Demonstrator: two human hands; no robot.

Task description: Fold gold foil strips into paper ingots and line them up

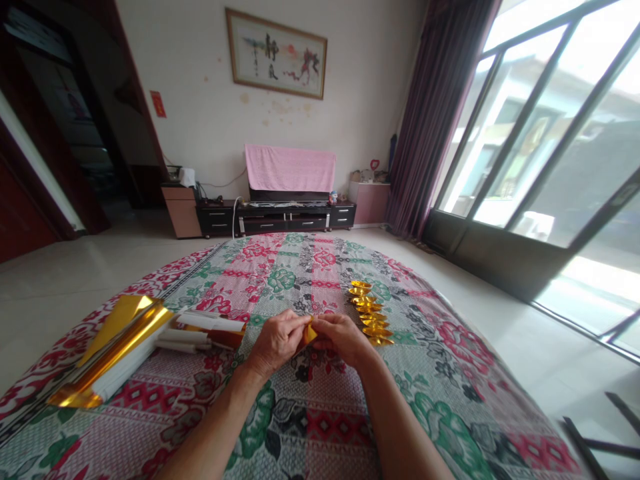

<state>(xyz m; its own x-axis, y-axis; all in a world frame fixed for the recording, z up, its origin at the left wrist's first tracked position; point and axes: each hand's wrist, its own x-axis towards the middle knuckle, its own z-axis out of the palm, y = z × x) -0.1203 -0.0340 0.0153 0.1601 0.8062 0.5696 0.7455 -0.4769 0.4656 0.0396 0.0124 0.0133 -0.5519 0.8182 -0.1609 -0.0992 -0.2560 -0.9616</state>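
Observation:
Between my two hands is a small piece of folded gold paper (311, 331), held just above the patterned cloth. My left hand (280, 340) pinches its left side with the fingers closed. On the other side, my right hand (340, 337) grips it between thumb and fingers. Most of the paper is hidden behind the fingers. To the right of my right hand stands a row of several shiny gold paper ingots (371, 313). Left of my left hand lie rolled white paper bundles (200, 330) and a stack of gold foil sheets (120, 347).
A floral cloth (435, 393) covers the round table under my hands. Across the room, a pink cloth (290, 168) drapes over a television on a low black cabinet (285, 220). Dark furniture legs (595, 443) show at the lower right, below a glass door (540, 147).

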